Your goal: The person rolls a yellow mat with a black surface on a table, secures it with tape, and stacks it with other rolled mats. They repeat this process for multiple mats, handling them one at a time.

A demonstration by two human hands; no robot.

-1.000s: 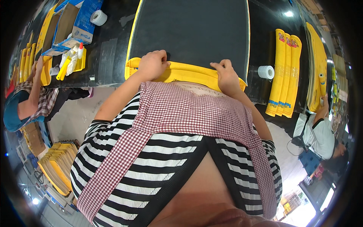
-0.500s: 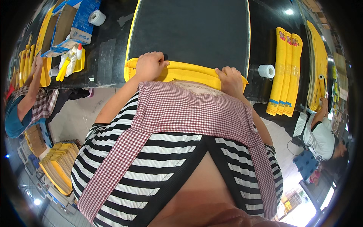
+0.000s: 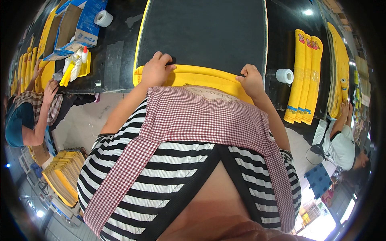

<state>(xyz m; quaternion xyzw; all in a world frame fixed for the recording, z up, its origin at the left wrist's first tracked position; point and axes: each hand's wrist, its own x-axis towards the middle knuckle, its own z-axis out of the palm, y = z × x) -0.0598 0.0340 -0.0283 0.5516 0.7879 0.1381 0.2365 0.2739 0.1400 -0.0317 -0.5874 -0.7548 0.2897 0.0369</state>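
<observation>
Mat [image 3: 203, 38], dark face up, lies on the counter [image 3: 120, 46] in front of the hands; its side edges point away from the body and run past the top of the view. Its near edge forms a yellow roll [image 3: 203, 76], long axis crosswise between the hands, right end slightly closer to the body. Left to right: a blue carton [image 3: 88, 25] and a yellow tray [image 3: 87, 69] stand well left of the left hand. The left hand [image 3: 157, 69] is partly closed, fingers bent, grasping the left part of the roll. The right hand [image 3: 251, 80] is half curled, touching the roll near its right end; grip firmness cannot be determined. A white tape roll [image 3: 284, 76], then three yellow rolled mats [image 3: 303, 78], lie right of the right hand.
</observation>
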